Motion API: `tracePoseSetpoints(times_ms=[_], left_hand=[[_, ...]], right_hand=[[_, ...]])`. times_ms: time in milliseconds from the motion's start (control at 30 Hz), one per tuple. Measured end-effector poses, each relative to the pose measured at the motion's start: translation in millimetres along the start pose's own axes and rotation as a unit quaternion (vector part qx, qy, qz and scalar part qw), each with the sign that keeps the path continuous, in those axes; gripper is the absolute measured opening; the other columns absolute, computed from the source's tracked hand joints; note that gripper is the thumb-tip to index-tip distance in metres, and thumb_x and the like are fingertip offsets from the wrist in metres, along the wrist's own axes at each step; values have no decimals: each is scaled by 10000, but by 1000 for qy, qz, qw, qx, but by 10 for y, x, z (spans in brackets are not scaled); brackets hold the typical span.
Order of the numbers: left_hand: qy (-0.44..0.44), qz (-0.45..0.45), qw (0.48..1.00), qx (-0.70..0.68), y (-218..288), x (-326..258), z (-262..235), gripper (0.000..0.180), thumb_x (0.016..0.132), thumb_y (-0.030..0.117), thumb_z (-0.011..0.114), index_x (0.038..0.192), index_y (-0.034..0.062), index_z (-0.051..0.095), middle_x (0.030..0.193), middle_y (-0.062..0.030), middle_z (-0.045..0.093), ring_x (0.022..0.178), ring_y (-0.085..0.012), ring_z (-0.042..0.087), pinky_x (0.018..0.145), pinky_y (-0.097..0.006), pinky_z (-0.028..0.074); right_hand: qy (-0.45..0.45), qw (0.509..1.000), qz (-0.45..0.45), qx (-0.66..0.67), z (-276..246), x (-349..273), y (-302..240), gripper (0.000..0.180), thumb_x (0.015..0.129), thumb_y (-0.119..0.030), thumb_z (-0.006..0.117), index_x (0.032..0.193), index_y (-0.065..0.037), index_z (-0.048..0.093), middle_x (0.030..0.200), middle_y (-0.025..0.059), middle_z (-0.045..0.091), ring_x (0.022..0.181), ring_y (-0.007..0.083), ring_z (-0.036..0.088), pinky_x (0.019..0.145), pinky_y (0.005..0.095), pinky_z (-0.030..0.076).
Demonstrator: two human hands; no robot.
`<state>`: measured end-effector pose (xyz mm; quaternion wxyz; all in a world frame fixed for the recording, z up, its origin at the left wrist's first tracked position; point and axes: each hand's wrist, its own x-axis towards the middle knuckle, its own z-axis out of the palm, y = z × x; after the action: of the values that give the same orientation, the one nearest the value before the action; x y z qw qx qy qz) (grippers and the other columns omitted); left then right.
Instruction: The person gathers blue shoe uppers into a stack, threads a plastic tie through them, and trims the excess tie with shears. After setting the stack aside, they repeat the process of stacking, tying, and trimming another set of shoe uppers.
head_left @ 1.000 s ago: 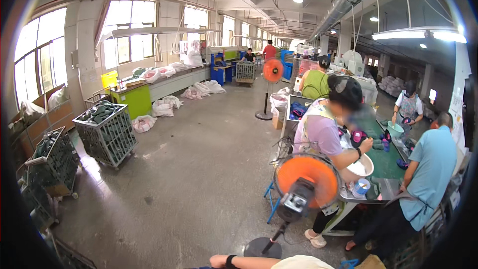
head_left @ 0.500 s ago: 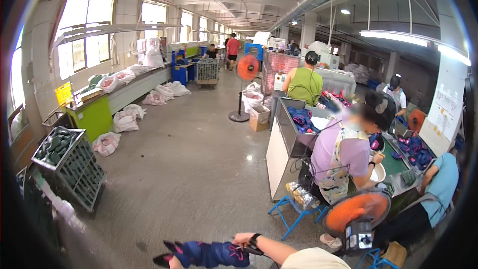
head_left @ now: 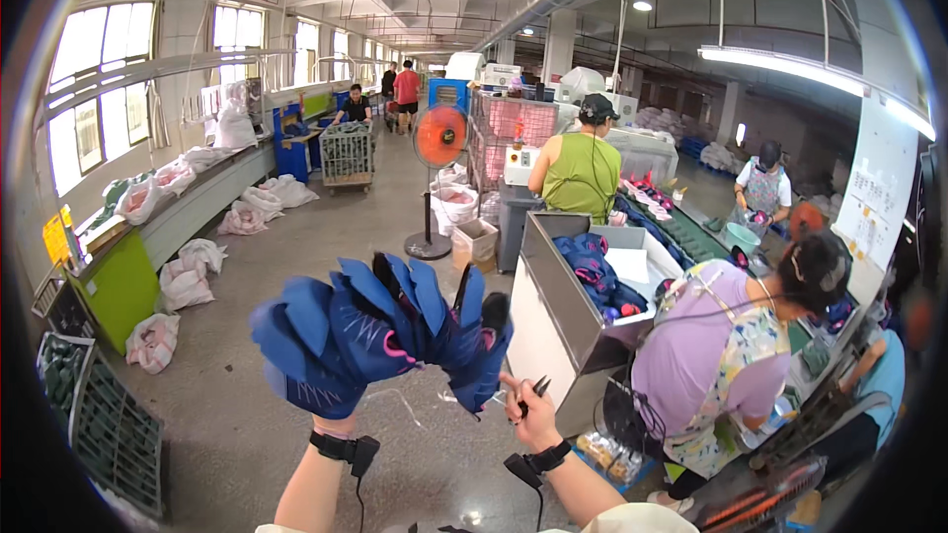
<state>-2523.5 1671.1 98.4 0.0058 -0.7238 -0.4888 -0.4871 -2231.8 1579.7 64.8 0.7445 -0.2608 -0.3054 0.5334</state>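
A bundle of navy-blue shoe uppers [head_left: 341, 341] with pink trim and pale lacing is raised in front of me, fanned out with the tongues upward. My left hand [head_left: 334, 423] holds it from beneath, the fingers mostly hidden behind the uppers. Just past the bundle's right end is my right hand [head_left: 533, 417], its index finger stretched toward the nearest upper. The other fingers are curled round a small black two-pronged tool [head_left: 535, 390]. A thin white cord [head_left: 403, 401] shows below the bundle; where it is fastened cannot be made out.
At right, a person in a lilac top [head_left: 691, 336] sits by a grey-sided workbench [head_left: 543, 321] holding more blue uppers. An orange fan [head_left: 440, 136] stands ahead beside a cardboard box [head_left: 475, 245]. Mesh cart [head_left: 114, 429] and white sacks [head_left: 185, 281] are at left.
The bundle has come up from the lower edge and now stands fanned out. My right hand has left it and sits beside it. The whole view has turned rightward.
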Motion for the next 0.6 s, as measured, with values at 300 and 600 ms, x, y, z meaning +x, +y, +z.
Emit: tracePoseSetpoints(times_ms=[300,600], left_hand=[[-57,57,944,-319,-404,1734,2095,457,856,189,512,1272,84,353,1273,-82,418,1179,-220,393,1006,-341,322],[-186,-45,462,-866,529,3509,4570,423,900,249,455,1281,87,368,1269,-82,432,1151,-215,432,986,-353,366]], right_hand=[[13,994,-106,-31,-163,1904,-130,301,867,-246,539,666,-42,450,1241,232,449,443,94,350,403,231,249],[79,982,-148,-82,-891,3190,-959,333,902,-282,487,657,-60,447,967,238,583,423,63,305,388,207,212]])
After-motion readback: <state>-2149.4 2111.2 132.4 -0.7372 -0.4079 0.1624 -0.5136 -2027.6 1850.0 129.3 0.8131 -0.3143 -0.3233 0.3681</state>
